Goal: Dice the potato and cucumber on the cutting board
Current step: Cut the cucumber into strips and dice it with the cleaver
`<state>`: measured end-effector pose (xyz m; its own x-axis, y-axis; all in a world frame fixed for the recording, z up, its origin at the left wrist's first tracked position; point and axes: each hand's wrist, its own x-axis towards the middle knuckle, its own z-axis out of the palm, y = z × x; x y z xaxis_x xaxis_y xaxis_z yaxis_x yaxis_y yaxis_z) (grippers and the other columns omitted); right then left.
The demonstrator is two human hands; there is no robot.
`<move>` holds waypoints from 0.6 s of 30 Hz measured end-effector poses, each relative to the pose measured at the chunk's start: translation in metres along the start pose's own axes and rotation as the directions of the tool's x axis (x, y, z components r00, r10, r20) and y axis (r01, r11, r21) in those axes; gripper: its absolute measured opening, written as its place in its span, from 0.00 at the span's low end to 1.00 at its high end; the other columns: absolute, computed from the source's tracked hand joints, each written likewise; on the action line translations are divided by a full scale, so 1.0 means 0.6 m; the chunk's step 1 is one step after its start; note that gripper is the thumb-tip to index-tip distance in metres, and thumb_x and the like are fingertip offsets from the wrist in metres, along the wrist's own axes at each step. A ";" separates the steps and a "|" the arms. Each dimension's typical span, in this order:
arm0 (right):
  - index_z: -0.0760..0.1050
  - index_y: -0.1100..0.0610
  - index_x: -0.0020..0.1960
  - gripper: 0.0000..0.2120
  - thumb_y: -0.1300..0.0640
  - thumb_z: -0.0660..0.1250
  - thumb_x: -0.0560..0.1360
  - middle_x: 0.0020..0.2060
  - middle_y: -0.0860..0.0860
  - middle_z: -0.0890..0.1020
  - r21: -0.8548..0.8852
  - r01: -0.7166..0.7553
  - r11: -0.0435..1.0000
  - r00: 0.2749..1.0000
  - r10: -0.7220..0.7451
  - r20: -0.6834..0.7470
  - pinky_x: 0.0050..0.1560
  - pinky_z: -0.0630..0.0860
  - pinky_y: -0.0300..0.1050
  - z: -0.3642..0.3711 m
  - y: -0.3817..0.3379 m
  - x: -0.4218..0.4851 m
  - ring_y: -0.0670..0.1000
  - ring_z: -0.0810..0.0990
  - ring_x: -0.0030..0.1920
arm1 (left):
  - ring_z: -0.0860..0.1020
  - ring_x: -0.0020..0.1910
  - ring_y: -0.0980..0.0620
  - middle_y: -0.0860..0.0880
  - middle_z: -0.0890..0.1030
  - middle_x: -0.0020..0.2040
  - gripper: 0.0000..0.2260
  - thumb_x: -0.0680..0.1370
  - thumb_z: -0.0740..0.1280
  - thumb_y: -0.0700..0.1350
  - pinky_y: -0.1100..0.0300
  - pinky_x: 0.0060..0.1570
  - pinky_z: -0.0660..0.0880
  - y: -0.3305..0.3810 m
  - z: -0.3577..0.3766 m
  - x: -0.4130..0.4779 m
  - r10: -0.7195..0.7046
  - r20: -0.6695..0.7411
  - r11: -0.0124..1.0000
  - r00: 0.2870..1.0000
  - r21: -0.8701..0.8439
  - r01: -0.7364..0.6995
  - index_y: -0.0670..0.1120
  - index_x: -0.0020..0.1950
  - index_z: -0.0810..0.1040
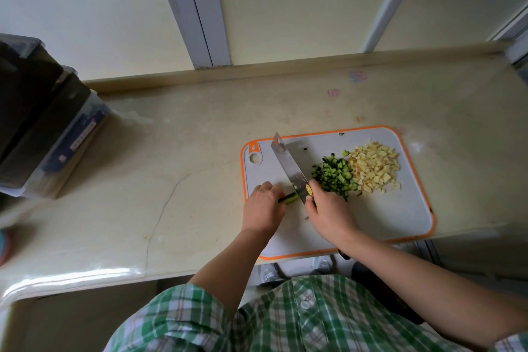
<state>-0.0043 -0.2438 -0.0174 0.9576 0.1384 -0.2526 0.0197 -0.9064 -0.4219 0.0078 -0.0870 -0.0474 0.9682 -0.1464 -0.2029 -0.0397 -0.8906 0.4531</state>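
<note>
Here a cucumber strip (288,198) is pinned on the board (400,217) by the left hand (264,207); the knife (290,164) is gripped by the right hand (328,213) (dice piled beside the blade).

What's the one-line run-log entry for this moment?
step: dicing cucumber | left hand holds cucumber strip | right hand grips cleaver | diced cucumber, diced potato piled on cutting board

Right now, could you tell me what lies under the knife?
A cucumber strip, held by the left hand, runs under the knife, which hides its cut end.
</note>
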 end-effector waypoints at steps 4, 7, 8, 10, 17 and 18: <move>0.62 0.55 0.48 0.02 0.58 0.55 0.79 0.28 0.53 0.74 -0.041 0.007 0.999 1.000 -0.006 0.021 0.29 0.71 0.52 -0.002 -0.004 0.000 0.57 0.74 0.29 | 0.74 0.52 0.46 0.47 0.77 0.50 0.09 0.76 0.64 0.44 0.55 0.44 0.71 0.001 0.000 0.001 0.004 -0.004 1.000 1.000 -0.007 -0.004 0.47 0.54 0.78; 0.64 0.55 0.51 0.02 0.58 0.55 0.79 0.30 0.54 0.77 -0.071 -0.002 0.997 1.000 0.004 0.026 0.28 0.72 0.50 0.004 -0.007 0.000 0.57 0.75 0.30 | 0.74 0.52 0.46 0.47 0.77 0.50 0.09 0.75 0.64 0.43 0.55 0.43 0.71 0.001 0.000 0.000 -0.001 -0.004 1.000 1.000 -0.012 0.001 0.47 0.54 0.78; 0.64 0.56 0.52 0.03 0.58 0.55 0.79 0.30 0.53 0.75 -0.088 -0.008 0.996 1.000 0.011 0.027 0.27 0.70 0.49 0.007 -0.007 0.000 0.58 0.75 0.30 | 0.74 0.52 0.46 0.47 0.77 0.50 0.09 0.75 0.64 0.43 0.56 0.43 0.70 0.001 0.000 -0.001 -0.002 -0.003 1.000 1.000 -0.013 0.002 0.47 0.54 0.78; 0.65 0.56 0.54 0.05 0.57 0.55 0.79 0.30 0.54 0.73 -0.106 -0.020 0.994 1.000 0.022 0.020 0.28 0.67 0.48 0.010 -0.007 0.000 0.60 0.76 0.32 | 0.74 0.52 0.46 0.47 0.76 0.50 0.09 0.75 0.64 0.43 0.56 0.43 0.70 0.000 -0.001 -0.002 0.001 -0.002 1.000 1.000 -0.015 -0.001 0.47 0.55 0.78; 0.61 0.51 0.47 0.03 0.55 0.54 0.79 0.29 0.54 0.78 0.024 -0.032 0.999 0.999 0.031 0.033 0.29 0.76 0.56 0.009 -0.001 0.003 0.56 0.82 0.33 | 0.74 0.51 0.45 0.46 0.76 0.49 0.08 0.75 0.65 0.44 0.55 0.43 0.70 -0.004 -0.001 -0.003 0.008 -0.004 1.000 1.000 -0.019 -0.008 0.46 0.54 0.78; 0.61 0.51 0.47 0.03 0.56 0.54 0.79 0.30 0.54 0.78 0.020 -0.030 0.999 0.999 0.029 0.039 0.30 0.76 0.56 0.007 -0.001 0.001 0.55 0.82 0.34 | 0.74 0.51 0.45 0.46 0.76 0.49 0.08 0.75 0.65 0.44 0.54 0.43 0.71 -0.005 -0.001 -0.003 0.007 -0.007 1.000 1.000 -0.021 -0.007 0.47 0.54 0.78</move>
<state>-0.0047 -0.2416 -0.0209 0.9460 0.1272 -0.2982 -0.0149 -0.9018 -0.4318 0.0064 -0.0840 -0.0481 0.9696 -0.1493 -0.1941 -0.0411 -0.8805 0.4723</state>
